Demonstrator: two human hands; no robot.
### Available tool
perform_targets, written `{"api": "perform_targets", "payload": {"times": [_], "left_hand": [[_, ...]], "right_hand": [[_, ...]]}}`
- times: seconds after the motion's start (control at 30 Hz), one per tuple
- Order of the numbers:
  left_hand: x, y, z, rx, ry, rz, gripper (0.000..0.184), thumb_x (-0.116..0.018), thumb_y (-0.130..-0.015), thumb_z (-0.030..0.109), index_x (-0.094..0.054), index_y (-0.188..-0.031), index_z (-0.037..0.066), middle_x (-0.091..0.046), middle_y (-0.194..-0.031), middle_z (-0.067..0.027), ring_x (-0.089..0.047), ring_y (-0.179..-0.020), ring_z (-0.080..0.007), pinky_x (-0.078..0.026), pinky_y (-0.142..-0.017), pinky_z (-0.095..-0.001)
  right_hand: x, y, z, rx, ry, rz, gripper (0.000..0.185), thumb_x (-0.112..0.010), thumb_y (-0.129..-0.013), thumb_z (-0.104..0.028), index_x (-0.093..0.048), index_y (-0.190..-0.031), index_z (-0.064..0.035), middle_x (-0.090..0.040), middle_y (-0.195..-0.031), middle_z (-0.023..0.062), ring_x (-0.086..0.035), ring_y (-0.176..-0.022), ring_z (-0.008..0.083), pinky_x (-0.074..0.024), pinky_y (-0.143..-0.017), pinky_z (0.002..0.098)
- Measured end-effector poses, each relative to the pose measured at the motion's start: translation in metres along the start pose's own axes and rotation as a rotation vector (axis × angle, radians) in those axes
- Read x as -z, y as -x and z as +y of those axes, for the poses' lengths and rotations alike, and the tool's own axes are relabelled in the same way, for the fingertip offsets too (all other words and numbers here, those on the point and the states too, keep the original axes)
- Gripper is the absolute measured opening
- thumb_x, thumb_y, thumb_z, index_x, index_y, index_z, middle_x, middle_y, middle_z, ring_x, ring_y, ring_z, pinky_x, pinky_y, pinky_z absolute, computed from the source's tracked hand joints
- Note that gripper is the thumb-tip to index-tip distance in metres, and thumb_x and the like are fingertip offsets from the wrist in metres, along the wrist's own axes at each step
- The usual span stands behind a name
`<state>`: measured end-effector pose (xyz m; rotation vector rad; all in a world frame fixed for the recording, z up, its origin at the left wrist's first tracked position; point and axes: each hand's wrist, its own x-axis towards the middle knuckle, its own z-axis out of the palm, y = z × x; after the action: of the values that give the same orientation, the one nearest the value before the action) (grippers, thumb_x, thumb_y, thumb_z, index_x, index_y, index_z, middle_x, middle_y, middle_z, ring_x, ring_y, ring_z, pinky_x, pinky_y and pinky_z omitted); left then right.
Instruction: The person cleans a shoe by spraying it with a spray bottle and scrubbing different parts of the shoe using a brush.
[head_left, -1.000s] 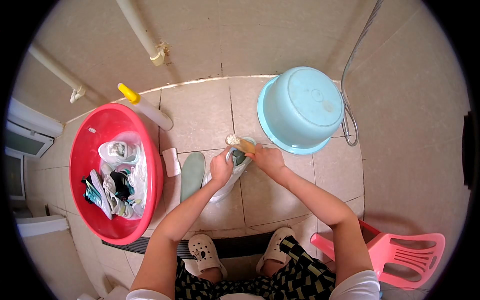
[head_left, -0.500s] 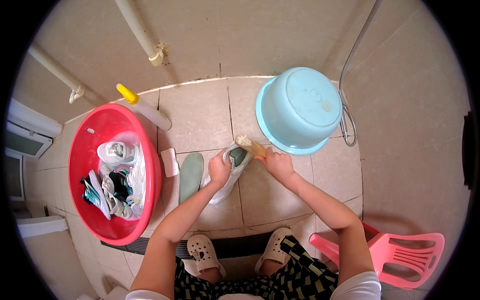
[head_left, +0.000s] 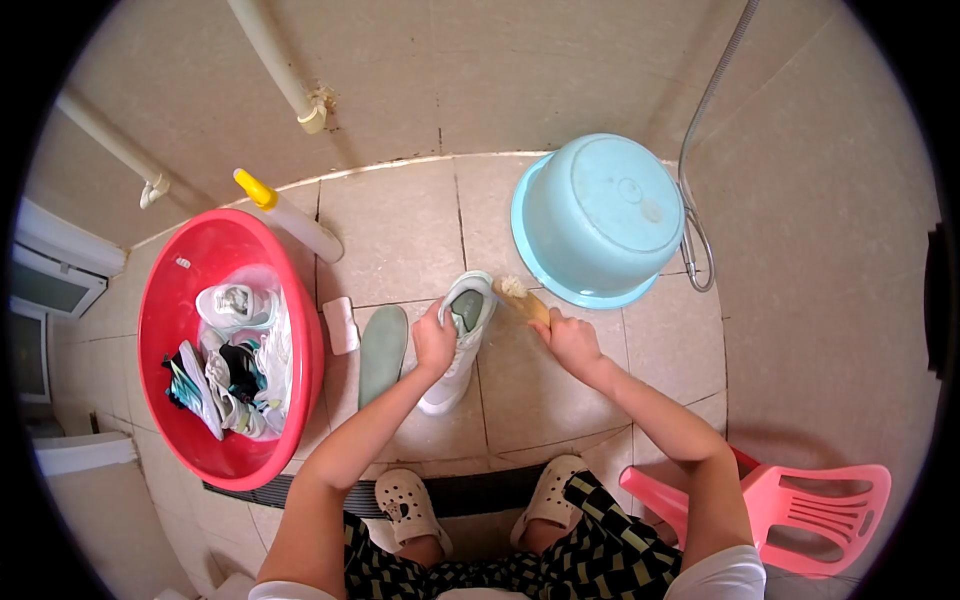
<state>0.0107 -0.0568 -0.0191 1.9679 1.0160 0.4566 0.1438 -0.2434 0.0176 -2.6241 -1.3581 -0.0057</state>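
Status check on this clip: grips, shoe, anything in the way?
Left grip holding white shoe by its collar; right grip holding brush near the opening. Loose insole beside shoe. Nothing visible between brush and shoe.

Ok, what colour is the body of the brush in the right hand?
Tan; the brush body shows best in the head view.
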Motion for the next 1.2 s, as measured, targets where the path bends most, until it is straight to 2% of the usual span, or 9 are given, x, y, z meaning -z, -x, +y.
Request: {"api": "perform_targets", "payload": {"times": [0.07, 0.17, 0.23, 0.27, 0.33, 0.43, 0.87, 0.97, 1.2], "left_hand": [[0.002, -0.004, 0.004, -0.015, -0.053, -0.030, 0.029, -0.053, -0.082, 0.011, -0.058, -0.109, 0.001, -0.061, -0.087, -0.0240, -0.060, -0.081, -0.0384, -0.047, -0.071, -0.0413], [-0.004, -0.018, 0.005, -0.285, -0.025, 0.015, 0.035, -0.056, -0.080, 0.010, -0.054, -0.113, 0.000, -0.061, -0.088, -0.0229, -0.060, -0.081, -0.0387, -0.047, -0.072, -0.0420], [-0.010, -0.028, 0.013, -0.428, 0.091, 0.082, 0.028, -0.059, -0.078, 0.007, -0.060, -0.106, 0.003, -0.061, -0.078, -0.0231, -0.059, -0.070, -0.0374, -0.046, -0.064, -0.0396], [-0.010, -0.032, 0.015, -0.428, 0.091, 0.083, 0.028, -0.059, -0.078, 0.007, -0.060, -0.106, 0.003, -0.061, -0.078, -0.0231, -0.059, -0.070, -0.0374, -0.046, -0.064, -0.0396], [-0.009, -0.038, 0.019, -0.129, -0.025, -0.181, 0.025, -0.059, -0.078, 0.011, -0.063, -0.102, 0.005, -0.060, -0.081, -0.0237, -0.058, -0.076, -0.0392, -0.047, -0.067, -0.0431], [-0.009, -0.039, 0.024, -0.044, -0.012, -0.155, 0.020, -0.060, -0.078, 0.012, -0.065, -0.097, 0.007, -0.059, -0.078, -0.0239, -0.058, -0.074, -0.0390, -0.047, -0.065, -0.0426], [-0.016, -0.040, 0.017, -0.040, 0.031, -0.092, 0.022, -0.059, -0.079, 0.013, -0.065, -0.100, 0.008, -0.060, -0.080, -0.0235, -0.060, -0.074, -0.0366, -0.048, -0.067, -0.0393], [-0.015, -0.039, 0.019, -0.060, 0.033, -0.081, 0.023, -0.060, -0.078, 0.013, -0.065, -0.099, 0.007, -0.060, -0.080, -0.0235, -0.060, -0.073, -0.0363, -0.048, -0.068, -0.0390], [-0.014, -0.040, 0.010, -0.102, 0.087, -0.029, 0.023, -0.061, -0.078, 0.013, -0.065, -0.100, 0.007, -0.059, -0.079, -0.0249, -0.061, -0.072, -0.0364, -0.048, -0.066, -0.0386]], "right_hand": [[0.006, -0.011, -0.003, -0.021, -0.045, 0.001, 0.045, -0.050, -0.085, -0.047, -0.053, -0.074, -0.0034, -0.056, -0.048, 0.0124, -0.058, -0.042, 0.0268, -0.0463, -0.039, 0.0355], [0.008, -0.034, -0.020, -0.037, -0.111, -0.008, 0.046, -0.048, -0.086, -0.047, -0.053, -0.073, -0.0034, -0.057, -0.051, 0.0130, -0.059, -0.045, 0.0279, -0.0475, -0.042, 0.0365], [0.001, -0.042, -0.029, -0.010, -0.076, -0.038, 0.047, -0.048, -0.086, -0.048, -0.053, -0.074, -0.0033, -0.057, -0.051, 0.0129, -0.059, -0.045, 0.0283, -0.0468, -0.040, 0.0374], [-0.003, -0.043, -0.033, -0.008, -0.075, -0.037, 0.047, -0.048, -0.086, -0.048, -0.053, -0.074, -0.0033, -0.057, -0.051, 0.0129, -0.059, -0.045, 0.0283, -0.0468, -0.040, 0.0374], [-0.010, -0.042, -0.038, -0.040, -0.050, -0.037, 0.047, -0.048, -0.085, -0.049, -0.053, -0.074, -0.0038, -0.057, -0.050, 0.0126, -0.059, -0.044, 0.0282, -0.0458, -0.039, 0.0376], [-0.011, -0.039, -0.032, -0.045, -0.056, -0.070, 0.045, -0.048, -0.086, -0.048, -0.051, -0.077, -0.0039, -0.057, -0.050, 0.0131, -0.059, -0.045, 0.0289, -0.0460, -0.039, 0.0377], [-0.025, 0.010, -0.019, -0.021, -0.046, 0.025, 0.043, -0.053, -0.084, -0.047, -0.050, -0.075, -0.0048, -0.055, -0.047, 0.0117, -0.058, -0.042, 0.0284, -0.0458, -0.038, 0.0369], [-0.019, 0.021, -0.025, -0.054, -0.059, -0.078, 0.043, -0.053, -0.084, -0.046, -0.050, -0.075, -0.0044, -0.056, -0.048, 0.0122, -0.058, -0.044, 0.0294, -0.0462, -0.039, 0.0383], [0.009, -0.018, -0.023, -0.092, -0.159, -0.093, 0.041, -0.051, -0.086, -0.042, -0.054, -0.081, -0.0016, -0.058, -0.055, 0.0158, -0.059, -0.051, 0.0334, -0.0482, -0.046, 0.0406]]}}
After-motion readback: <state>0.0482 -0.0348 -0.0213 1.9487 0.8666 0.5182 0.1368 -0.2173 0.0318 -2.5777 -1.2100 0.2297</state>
